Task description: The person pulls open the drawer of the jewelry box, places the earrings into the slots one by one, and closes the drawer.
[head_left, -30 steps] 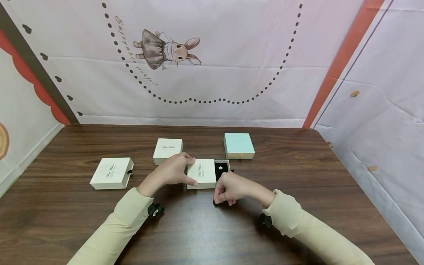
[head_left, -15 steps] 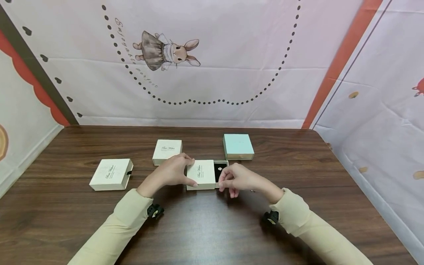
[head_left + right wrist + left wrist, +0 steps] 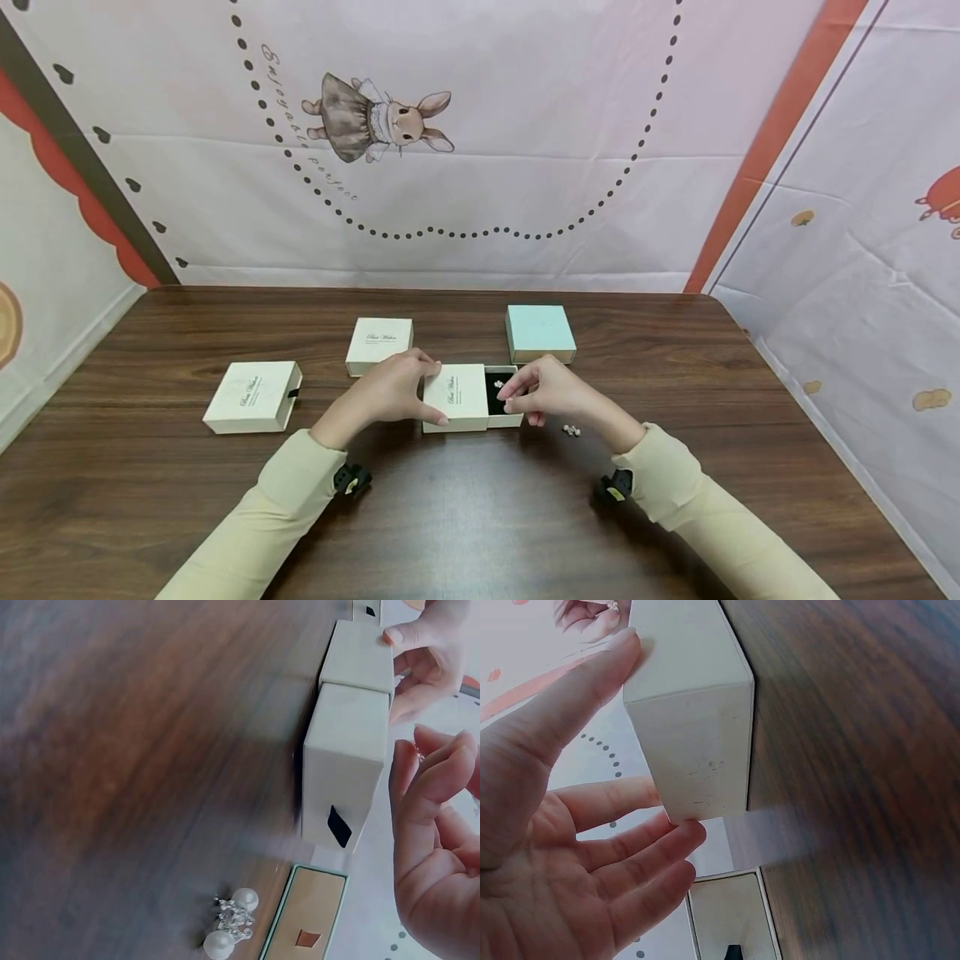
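Note:
My left hand (image 3: 392, 388) holds the sleeve of a white lidded drawer box (image 3: 456, 393) between thumb and fingers. The box's drawer (image 3: 506, 422) is pulled out to the right. On its black lining lies a small flower-shaped earring (image 3: 498, 384). Over the drawer, my right hand (image 3: 553, 388) pinches a tiny shiny earring (image 3: 420, 756) between thumb and forefinger; the fingertips cover most of it. A black pull tab (image 3: 339, 826) shows on the drawer's end in the right wrist view. Pearl earrings (image 3: 231, 924) lie on the table beside my right wrist.
Two more white boxes stand on the brown table (image 3: 450, 533): one box (image 3: 253, 397) at the left, another box (image 3: 379, 343) behind my left hand. A mint-green box (image 3: 540, 332) stands behind my right hand. A printed cloth (image 3: 525, 150) hangs behind the table.
My right hand has risen from the table in front of the box to above the open drawer. The pearl earrings have come into sight beside the wrist. My left hand has stayed put.

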Available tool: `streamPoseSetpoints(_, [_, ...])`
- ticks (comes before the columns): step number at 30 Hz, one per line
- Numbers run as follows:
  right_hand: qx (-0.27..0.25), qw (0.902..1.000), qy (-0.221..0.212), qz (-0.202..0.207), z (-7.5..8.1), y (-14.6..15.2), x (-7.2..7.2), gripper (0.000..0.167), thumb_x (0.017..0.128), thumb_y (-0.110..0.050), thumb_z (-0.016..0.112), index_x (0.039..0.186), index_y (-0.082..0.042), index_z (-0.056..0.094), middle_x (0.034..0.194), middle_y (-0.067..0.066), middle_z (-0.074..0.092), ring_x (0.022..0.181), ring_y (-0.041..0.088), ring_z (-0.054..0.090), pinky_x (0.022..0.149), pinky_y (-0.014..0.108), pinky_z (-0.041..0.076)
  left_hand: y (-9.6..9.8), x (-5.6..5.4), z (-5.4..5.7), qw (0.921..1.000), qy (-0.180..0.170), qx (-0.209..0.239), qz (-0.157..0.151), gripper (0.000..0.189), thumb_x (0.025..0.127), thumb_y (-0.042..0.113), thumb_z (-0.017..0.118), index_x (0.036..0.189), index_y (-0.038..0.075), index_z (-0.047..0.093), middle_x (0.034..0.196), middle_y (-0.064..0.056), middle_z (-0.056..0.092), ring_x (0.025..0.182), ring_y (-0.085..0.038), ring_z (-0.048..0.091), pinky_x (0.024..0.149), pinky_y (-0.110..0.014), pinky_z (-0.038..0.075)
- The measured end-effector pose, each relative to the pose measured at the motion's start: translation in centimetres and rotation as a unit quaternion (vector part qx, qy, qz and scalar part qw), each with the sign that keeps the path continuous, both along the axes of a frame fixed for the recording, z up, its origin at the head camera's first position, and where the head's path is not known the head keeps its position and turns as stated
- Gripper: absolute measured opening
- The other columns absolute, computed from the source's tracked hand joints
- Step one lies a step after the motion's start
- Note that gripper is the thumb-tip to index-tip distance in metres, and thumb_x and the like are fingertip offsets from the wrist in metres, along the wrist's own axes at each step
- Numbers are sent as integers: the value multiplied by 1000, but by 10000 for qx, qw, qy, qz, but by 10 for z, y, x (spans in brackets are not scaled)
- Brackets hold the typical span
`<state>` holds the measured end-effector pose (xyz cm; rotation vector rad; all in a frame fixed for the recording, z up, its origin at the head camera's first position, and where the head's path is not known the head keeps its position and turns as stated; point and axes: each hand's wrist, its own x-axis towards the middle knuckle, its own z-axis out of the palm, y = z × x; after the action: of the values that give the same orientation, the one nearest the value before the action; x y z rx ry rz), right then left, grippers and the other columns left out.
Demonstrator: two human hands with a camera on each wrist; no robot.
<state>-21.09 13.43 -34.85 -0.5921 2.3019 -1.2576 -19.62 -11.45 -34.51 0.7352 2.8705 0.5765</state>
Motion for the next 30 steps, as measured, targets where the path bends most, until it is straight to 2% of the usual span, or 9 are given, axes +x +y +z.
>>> streamPoseSetpoints(8, [-327,9994,-84,-63,0,3,-5,22,85,-6,63,101,9,65,66,14,62,42,8,48,43,24,44,0,-1,-1,10000,28,-15,-13,79,63,42,80,123,-4,55,123,-18,54,112,-30,51,93,-40,41])
streamPoseSetpoints(13, [-382,9992,98,-42,0,3,-7,22,87,-7,60,100,9,65,66,14,60,42,8,49,44,27,47,0,-1,-1,10000,60,-18,-33,79,63,42,80,122,-4,55,122,-18,55,111,-30,51,93,-40,41])
streamPoseSetpoints(18, [-478,9986,224,-92,-1,2,-9,18,89,-4,56,97,10,65,81,20,65,45,8,52,47,32,51,0,-1,0,10000,67,-12,-33,79,63,42,81,122,-4,55,121,-18,55,111,-30,52,92,-40,42])
streamPoseSetpoints(21, [-536,9983,213,-32,-1,2,-9,18,89,-2,54,96,12,64,87,23,65,46,8,53,48,30,51,0,0,0,10000,57,-10,-32,79,63,41,81,122,-4,55,121,-18,55,111,-30,52,92,-41,41])
streamPoseSetpoints(25, [-492,9986,182,-39,-2,0,-10,17,86,-3,60,95,11,63,81,23,65,46,9,54,47,28,50,0,0,-1,10000,72,-16,-41,78,63,41,81,121,-4,56,121,-18,55,111,-30,52,92,-40,42])
streamPoseSetpoints(30, [-333,9988,253,-247,-4,-1,-13,17,79,-9,70,85,6,64,67,18,63,43,9,52,46,27,49,0,0,-1,9999,100,-39,-43,78,63,42,80,121,-3,56,121,-18,55,111,-30,52,92,-40,42])
